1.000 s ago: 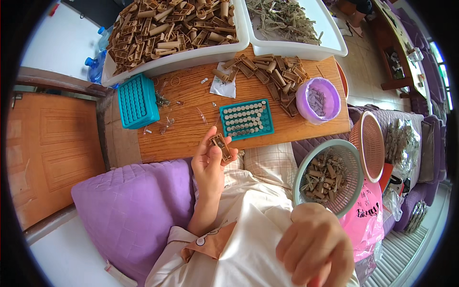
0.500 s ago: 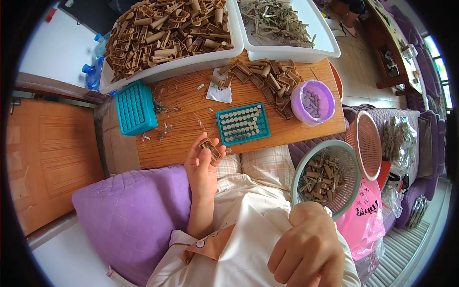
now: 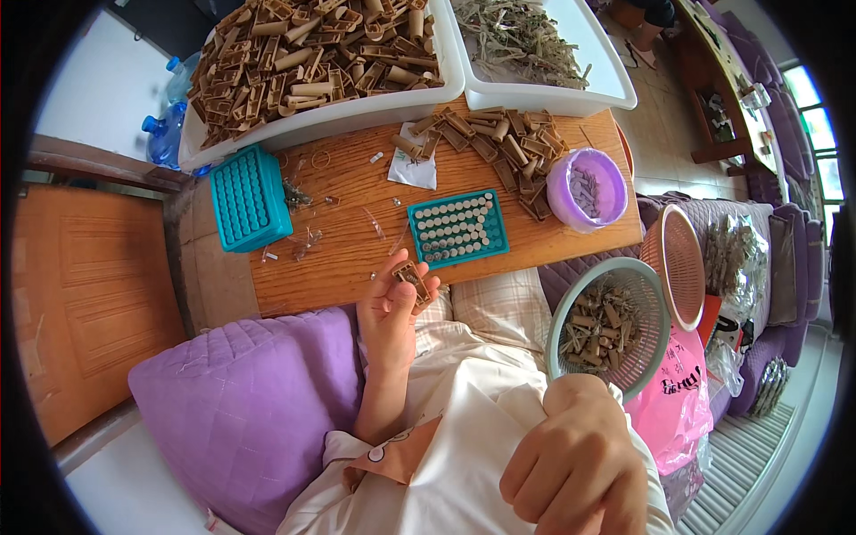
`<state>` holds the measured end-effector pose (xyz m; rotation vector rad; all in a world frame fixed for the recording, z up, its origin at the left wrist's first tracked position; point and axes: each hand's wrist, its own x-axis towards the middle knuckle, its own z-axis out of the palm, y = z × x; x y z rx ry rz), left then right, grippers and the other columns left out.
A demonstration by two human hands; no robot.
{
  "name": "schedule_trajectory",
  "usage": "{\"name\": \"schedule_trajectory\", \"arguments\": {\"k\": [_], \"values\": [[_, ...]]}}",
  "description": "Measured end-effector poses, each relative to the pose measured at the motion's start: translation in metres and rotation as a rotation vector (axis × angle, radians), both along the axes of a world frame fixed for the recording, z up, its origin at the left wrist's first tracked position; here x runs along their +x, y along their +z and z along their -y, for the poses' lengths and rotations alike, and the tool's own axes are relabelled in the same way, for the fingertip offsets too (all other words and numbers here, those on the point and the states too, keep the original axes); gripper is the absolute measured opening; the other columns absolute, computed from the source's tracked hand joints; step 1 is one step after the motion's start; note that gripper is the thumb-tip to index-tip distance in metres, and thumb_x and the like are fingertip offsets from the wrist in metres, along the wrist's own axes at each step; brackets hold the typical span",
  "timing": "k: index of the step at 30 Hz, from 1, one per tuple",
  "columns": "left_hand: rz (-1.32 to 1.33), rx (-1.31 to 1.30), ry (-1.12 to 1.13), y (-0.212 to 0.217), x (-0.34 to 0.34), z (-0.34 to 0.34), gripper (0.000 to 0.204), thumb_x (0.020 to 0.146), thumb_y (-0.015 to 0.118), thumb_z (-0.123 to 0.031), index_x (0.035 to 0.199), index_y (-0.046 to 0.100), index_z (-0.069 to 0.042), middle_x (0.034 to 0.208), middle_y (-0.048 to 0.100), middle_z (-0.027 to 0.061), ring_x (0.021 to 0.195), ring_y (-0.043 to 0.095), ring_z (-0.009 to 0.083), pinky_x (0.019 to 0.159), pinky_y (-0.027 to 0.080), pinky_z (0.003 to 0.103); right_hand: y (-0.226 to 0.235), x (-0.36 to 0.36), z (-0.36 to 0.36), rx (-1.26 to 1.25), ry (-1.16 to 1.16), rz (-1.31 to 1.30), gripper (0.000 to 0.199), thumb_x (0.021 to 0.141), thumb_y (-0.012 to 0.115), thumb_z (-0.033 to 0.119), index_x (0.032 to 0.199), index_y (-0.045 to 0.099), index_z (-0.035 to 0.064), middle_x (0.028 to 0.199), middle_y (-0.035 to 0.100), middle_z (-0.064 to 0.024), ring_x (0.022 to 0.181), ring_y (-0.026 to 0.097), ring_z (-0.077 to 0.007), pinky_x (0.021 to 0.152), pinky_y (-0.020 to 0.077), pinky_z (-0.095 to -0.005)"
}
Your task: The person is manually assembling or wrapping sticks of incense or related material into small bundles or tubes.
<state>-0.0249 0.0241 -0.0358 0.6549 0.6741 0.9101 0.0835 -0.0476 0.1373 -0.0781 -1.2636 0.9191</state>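
Note:
My left hand (image 3: pixel 389 325) is closed around a small brown plastic casing (image 3: pixel 411 282), thumb across it and the open hollow side facing up. It is just off the table's front edge, below a teal tray (image 3: pixel 501 247) with rows of small pale round pieces. Close to me on the right, my right hand (image 3: pixel 580 459) is curled, knuckles up; its fingertips and anything in them are hidden. Beyond it stands a grey-green basket (image 3: pixel 662 332) containing several brown casings and thin strips. More brown casings (image 3: pixel 510 150) lie piled on the table.
White bins of casings (image 3: pixel 374 111) and grey-brown strips (image 3: pixel 615 98) line the table's far side. A purple-lined tub (image 3: pixel 615 192) stands at the right edge, a stack of teal trays (image 3: pixel 250 201) at the left. Right of the table are a pink basket (image 3: pixel 691 267) and pink bag (image 3: pixel 669 401).
My left hand, with the casing, sits slightly further right and lower in the picture. The casing is tilted a little differently. My right hand stays curled in nearly the same place.

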Motion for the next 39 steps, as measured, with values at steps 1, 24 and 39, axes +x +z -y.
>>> {"name": "schedule_trajectory", "arguments": {"k": [1, 24, 39], "values": [[0.001, -0.006, 0.001, -0.001, -0.001, 0.000, 0.038, 0.082, 0.056, -0.014, 0.116, 0.044, -0.002, 0.098, 0.058, 0.0122, 0.081, 0.061, 0.0208, 0.069, 0.053, 0.029, 0.001, 0.000, -0.004, -0.005, 0.049, 0.051, 0.011, 0.080, 0.054, 0.004, 0.087, 0.061, 0.0041, 0.052, 0.044, 0.0008, 0.038, 0.039, -0.0069, 0.035, 0.0279, -0.0201], [0.122, -0.124, -0.078, 0.000, -0.010, -0.009, 0.040, 0.081, 0.057, -0.016, 0.116, 0.044, -0.001, 0.097, 0.058, 0.0124, 0.075, 0.062, 0.0193, 0.064, 0.054, 0.027, -0.217, 0.098, -0.058, -0.831, -1.300, 1.352, 0.009, 0.076, 0.055, 0.005, 0.084, 0.059, 0.0044, 0.080, 0.055, -0.0100, 0.071, 0.056, -0.0301, 0.061, 0.0447, -0.0362], [0.132, -0.120, -0.189, -0.001, -0.014, -0.005, 0.044, 0.078, 0.061, -0.015, 0.117, 0.044, -0.001, 0.096, 0.058, 0.0122, 0.076, 0.062, 0.0194, 0.065, 0.054, 0.028, -0.137, 0.027, -0.049, -0.668, -1.052, 0.811, 0.017, 0.065, 0.061, -0.008, 0.077, 0.055, 0.0031, 0.084, 0.051, -0.0094, 0.073, 0.054, -0.0228, 0.061, 0.0464, -0.0309]]}}
